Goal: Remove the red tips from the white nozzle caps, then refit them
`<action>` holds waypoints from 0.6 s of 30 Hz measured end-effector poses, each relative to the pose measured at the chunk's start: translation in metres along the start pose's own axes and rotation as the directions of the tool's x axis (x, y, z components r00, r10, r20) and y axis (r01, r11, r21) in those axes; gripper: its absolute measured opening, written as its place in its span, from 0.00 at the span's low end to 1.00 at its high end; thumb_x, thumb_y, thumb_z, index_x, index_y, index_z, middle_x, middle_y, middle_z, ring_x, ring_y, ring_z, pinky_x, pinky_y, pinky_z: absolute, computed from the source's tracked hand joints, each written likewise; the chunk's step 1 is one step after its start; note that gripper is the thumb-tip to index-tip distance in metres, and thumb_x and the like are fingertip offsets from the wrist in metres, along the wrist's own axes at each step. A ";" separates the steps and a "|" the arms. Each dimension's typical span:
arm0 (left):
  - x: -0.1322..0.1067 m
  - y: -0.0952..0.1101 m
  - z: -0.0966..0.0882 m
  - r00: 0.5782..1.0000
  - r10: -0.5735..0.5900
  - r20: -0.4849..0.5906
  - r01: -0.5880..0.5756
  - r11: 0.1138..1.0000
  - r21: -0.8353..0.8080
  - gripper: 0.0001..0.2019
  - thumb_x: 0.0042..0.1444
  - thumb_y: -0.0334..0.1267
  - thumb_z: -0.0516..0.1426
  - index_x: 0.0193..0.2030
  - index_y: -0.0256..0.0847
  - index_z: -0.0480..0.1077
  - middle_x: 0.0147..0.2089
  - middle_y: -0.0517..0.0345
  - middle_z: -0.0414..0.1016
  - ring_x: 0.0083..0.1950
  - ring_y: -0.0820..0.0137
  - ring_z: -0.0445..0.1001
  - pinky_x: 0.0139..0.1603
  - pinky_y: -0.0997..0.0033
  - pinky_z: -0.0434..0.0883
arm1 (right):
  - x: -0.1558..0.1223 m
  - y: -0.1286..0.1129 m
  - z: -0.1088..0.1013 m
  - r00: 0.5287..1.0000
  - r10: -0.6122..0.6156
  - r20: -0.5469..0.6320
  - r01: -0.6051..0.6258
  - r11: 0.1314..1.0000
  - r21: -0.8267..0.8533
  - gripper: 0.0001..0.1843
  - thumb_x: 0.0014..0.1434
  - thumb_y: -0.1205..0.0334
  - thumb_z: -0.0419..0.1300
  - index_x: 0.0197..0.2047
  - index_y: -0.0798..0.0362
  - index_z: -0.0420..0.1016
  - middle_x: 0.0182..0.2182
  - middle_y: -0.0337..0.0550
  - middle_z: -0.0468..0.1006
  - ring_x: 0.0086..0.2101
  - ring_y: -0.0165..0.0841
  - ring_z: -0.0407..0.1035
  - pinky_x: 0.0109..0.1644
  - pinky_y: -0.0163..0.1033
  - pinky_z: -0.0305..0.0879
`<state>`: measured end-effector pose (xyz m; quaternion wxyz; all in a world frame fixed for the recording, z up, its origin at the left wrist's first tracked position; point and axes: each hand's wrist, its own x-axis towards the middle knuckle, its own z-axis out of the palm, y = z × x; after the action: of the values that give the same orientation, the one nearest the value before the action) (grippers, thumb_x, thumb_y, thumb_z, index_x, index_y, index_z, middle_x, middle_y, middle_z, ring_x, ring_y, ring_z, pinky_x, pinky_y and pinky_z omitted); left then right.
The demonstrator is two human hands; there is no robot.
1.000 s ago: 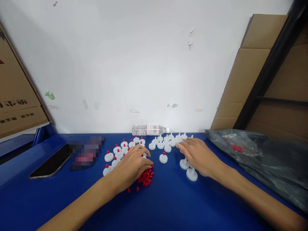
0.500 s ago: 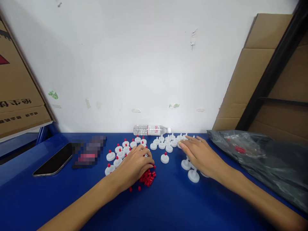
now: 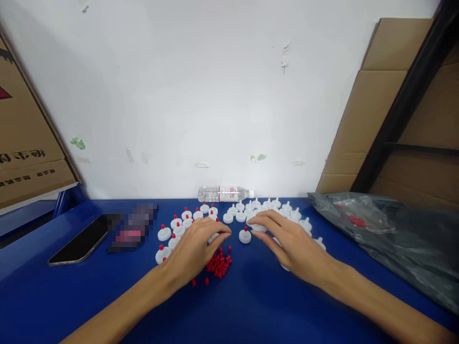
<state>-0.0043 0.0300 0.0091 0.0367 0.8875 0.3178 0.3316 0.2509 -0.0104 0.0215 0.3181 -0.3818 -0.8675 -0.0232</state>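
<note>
My left hand (image 3: pixel 201 246) is closed in a pinch, its thumb and index fingertips together above a pile of small red tips (image 3: pixel 218 265). Whatever lies between those fingertips is hidden. My right hand (image 3: pixel 292 241) grips a white nozzle cap (image 3: pixel 258 227) between thumb and fingers. Between the two hands a white cap with a red tip on its nozzle (image 3: pixel 245 235) stands upright on the blue table (image 3: pixel 247 306). Several more red-tipped caps (image 3: pixel 164 233) stand to the left, partly behind my left hand. Bare white nozzle caps (image 3: pixel 287 208) stand behind and around my right hand.
A clear plastic bottle (image 3: pixel 225 194) lies along the white wall. On the left are a phone (image 3: pixel 81 241) and a blurred dark packet (image 3: pixel 132 229). A dark plastic bag (image 3: pixel 390 248) covers the table's right side, with a clear bag (image 3: pixel 366 220) holding red pieces on top.
My right hand has moved left and now holds a white nozzle cap near the standing red-tipped one. My left hand's fingertips have risen slightly from the red pile.
</note>
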 end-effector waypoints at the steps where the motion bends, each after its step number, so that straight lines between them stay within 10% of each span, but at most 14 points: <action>1: 0.000 0.001 0.000 0.999 -0.001 -0.035 0.000 1.000 -0.024 0.05 0.65 0.30 0.60 0.44 0.43 0.77 0.41 0.60 0.82 0.41 0.66 0.77 0.43 0.65 0.70 | 0.000 0.001 0.001 0.999 -0.031 -0.014 0.032 0.999 0.011 0.14 0.73 0.63 0.49 0.60 0.46 0.64 0.53 0.48 0.72 0.51 0.37 0.72 0.54 0.47 0.73; 8: -0.003 0.008 0.002 0.962 0.131 -0.239 -0.148 0.987 -0.055 0.08 0.64 0.30 0.62 0.48 0.43 0.76 0.43 0.60 0.83 0.41 0.68 0.79 0.44 0.66 0.71 | -0.003 0.000 0.007 0.992 -0.087 -0.094 0.093 0.993 0.071 0.18 0.69 0.67 0.56 0.60 0.46 0.61 0.51 0.46 0.75 0.52 0.36 0.72 0.55 0.45 0.74; 18: -0.003 0.023 0.000 0.962 0.156 -0.224 -0.178 0.981 -0.079 0.07 0.65 0.31 0.61 0.48 0.44 0.76 0.43 0.61 0.84 0.41 0.70 0.80 0.46 0.65 0.70 | -0.005 -0.005 0.008 0.989 -0.129 -0.066 0.132 0.990 0.044 0.18 0.69 0.67 0.57 0.60 0.48 0.63 0.52 0.45 0.78 0.52 0.35 0.73 0.55 0.45 0.74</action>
<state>0.0064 0.0102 0.0137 0.0173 0.8669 0.2270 0.4434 0.2456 -0.0148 0.0131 0.3521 -0.3153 -0.8806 -0.0348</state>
